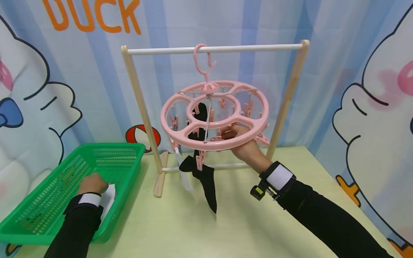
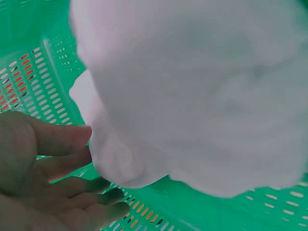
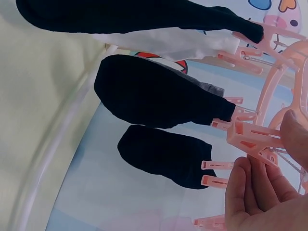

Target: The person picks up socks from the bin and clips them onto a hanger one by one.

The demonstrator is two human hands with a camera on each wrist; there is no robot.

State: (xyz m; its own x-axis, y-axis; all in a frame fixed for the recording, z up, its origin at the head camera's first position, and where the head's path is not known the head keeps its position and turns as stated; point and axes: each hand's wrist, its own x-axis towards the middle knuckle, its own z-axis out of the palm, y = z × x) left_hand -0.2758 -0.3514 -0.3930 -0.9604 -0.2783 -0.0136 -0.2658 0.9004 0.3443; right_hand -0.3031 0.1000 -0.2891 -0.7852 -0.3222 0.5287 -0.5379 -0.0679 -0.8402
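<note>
My left hand (image 1: 93, 183) is down in the green basket (image 1: 129, 179). Its thumb and forefinger pinch the edge of a white sock (image 2: 192, 106), which fills much of the left wrist view. A round pink clip hanger (image 1: 226, 144) hangs by its hook, and my right hand (image 1: 250, 150) reaches under its near right side. Between that thumb and fingers I grip a pink clothespin (image 3: 252, 139), its jaws holding nothing. Several black socks (image 3: 159, 91) hang from other clips, along with a white one (image 3: 173, 43) and a grey one partly hidden behind.
A wooden stand with a white top rod (image 1: 258, 47) bears the hanger. Its wooden foot (image 1: 159, 182) rests on the pale yellow table (image 1: 258, 215), right of the basket. A curtain (image 1: 161, 21) printed with ducks closes off the back and sides.
</note>
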